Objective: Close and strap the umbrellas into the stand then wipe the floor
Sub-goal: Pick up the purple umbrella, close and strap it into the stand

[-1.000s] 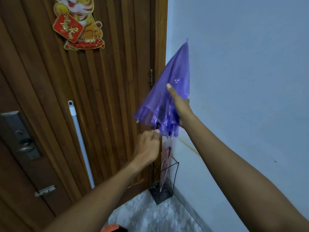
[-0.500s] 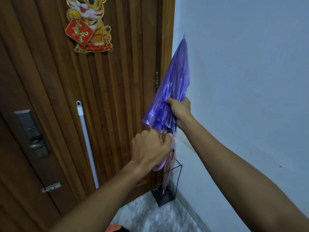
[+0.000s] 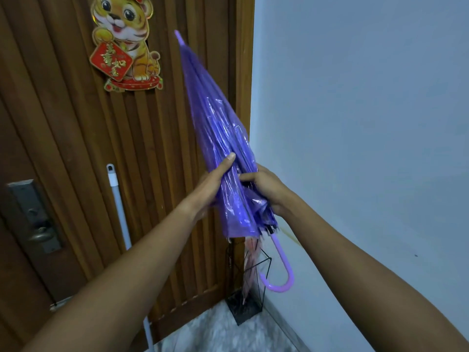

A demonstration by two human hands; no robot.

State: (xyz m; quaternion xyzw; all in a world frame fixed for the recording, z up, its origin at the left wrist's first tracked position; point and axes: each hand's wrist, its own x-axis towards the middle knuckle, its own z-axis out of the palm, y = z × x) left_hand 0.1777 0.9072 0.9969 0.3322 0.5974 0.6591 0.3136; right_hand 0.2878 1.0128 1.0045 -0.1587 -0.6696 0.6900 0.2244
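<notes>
I hold a folded purple see-through umbrella (image 3: pixel 218 128) upright in front of the door, its tip up and tilted left, its lilac hooked handle (image 3: pixel 280 273) hanging below. My left hand (image 3: pixel 210 184) wraps the canopy from the left with the thumb on the plastic. My right hand (image 3: pixel 266 185) grips the canopy's loose lower folds from the right. Below stands a black wire umbrella stand (image 3: pixel 264 298) in the corner, with a pink umbrella (image 3: pixel 250 265) upright in it.
A brown slatted wooden door (image 3: pixel 63 123) with a tiger decoration (image 3: pixel 125 41) and a metal lock plate (image 3: pixel 35 217) fills the left. A white mop pole (image 3: pixel 119 207) leans on it. A pale blue wall (image 3: pixel 355 123) is on the right. Marbled floor (image 3: pixel 218 334) lies below.
The umbrella has tipped so its tip leans left and its hooked handle hangs free. My left hand moved up from the handle onto the canopy; my right hand slid down to the lower folds.
</notes>
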